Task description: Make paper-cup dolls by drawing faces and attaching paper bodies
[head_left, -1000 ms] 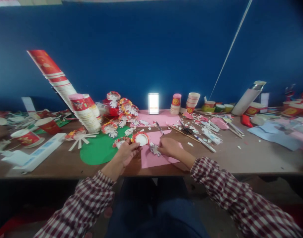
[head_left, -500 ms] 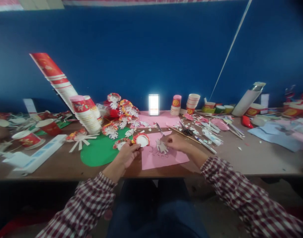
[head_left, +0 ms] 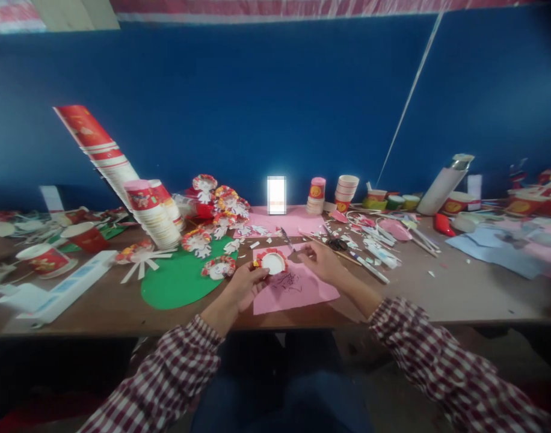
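A round white paper piece with a red and yellow ruffled rim [head_left: 274,263] is pinched in my left hand [head_left: 245,286], above the pink sheet [head_left: 302,294]. Just right of it, the fingers of my right hand [head_left: 323,262] are closed on a small greyish thing that I cannot make out. Dark scribbled marks [head_left: 288,281] show on the sheet below my hands. A slim pen-like tool [head_left: 286,237] lies at the sheet's back edge. On the green sheet [head_left: 176,282], left of my left hand, rests a ruffled piece with a drawn face [head_left: 218,268].
Paper cups stand stacked at the left [head_left: 151,210] and at the back [head_left: 317,195]. A white power strip [head_left: 72,288] lies at the left. Paper scraps [head_left: 379,249], a flask [head_left: 446,183] and a red object [head_left: 444,225] are on the right.
My left hand has moved right with the ruffled piece, nearer my right hand. The grey-white cutout at my right fingers no longer shows flat. The view has shifted slightly.
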The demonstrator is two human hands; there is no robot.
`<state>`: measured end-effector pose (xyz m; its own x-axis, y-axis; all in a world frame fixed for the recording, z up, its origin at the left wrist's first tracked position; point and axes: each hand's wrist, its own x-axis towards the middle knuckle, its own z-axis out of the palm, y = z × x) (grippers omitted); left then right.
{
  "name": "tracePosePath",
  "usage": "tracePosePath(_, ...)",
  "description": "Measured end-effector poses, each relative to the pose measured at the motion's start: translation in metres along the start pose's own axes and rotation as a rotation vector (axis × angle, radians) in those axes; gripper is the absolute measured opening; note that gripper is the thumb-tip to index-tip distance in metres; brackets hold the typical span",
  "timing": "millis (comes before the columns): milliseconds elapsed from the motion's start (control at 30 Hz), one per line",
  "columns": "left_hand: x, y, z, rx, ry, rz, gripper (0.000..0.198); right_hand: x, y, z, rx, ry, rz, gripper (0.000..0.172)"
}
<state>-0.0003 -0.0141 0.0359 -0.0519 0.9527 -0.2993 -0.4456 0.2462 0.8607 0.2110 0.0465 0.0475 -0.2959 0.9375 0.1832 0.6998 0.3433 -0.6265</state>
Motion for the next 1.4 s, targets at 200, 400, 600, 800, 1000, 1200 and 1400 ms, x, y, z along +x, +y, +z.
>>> tracePosePath(200, -0.003, -0.001, -0.004, 0.021, -0.005, -0.016, 0.02, 0.0, -0.013, 0.031, 0.346, -0.15, 0.049, 0.022)
tracePosePath(400, -0.002, -0.003, -0.01, 0.043, -0.013, -0.02, 0.022, 0.004, -0.009, 0.044, 0.494, -0.204, 0.041, 0.023)
tracePosePath(600, 0.001, -0.006, -0.012, 0.086, -0.019, 0.019, 0.028, 0.007, -0.011, 0.046, 0.551, -0.218, 0.001, 0.021)
tracePosePath(800, 0.01, -0.014, -0.022, 0.197, 0.008, 0.14, 0.039, 0.009, -0.012, 0.045, 0.481, -0.184, -0.056, 0.02)
tracePosePath(1000, 0.022, -0.021, -0.037, 0.397, 0.041, 0.326, 0.05, 0.009, -0.012, 0.047, 0.385, -0.183, -0.075, 0.02)
tracePosePath(1200, 0.031, -0.022, -0.046, 0.68, 0.089, 0.515, 0.049, 0.009, -0.016, 0.046, 0.249, -0.157, -0.083, 0.02)
tracePosePath(1400, 0.03, -0.025, -0.047, 0.927, 0.097, 0.666, 0.043, 0.005, -0.02, 0.044, 0.123, -0.149, -0.093, 0.017)
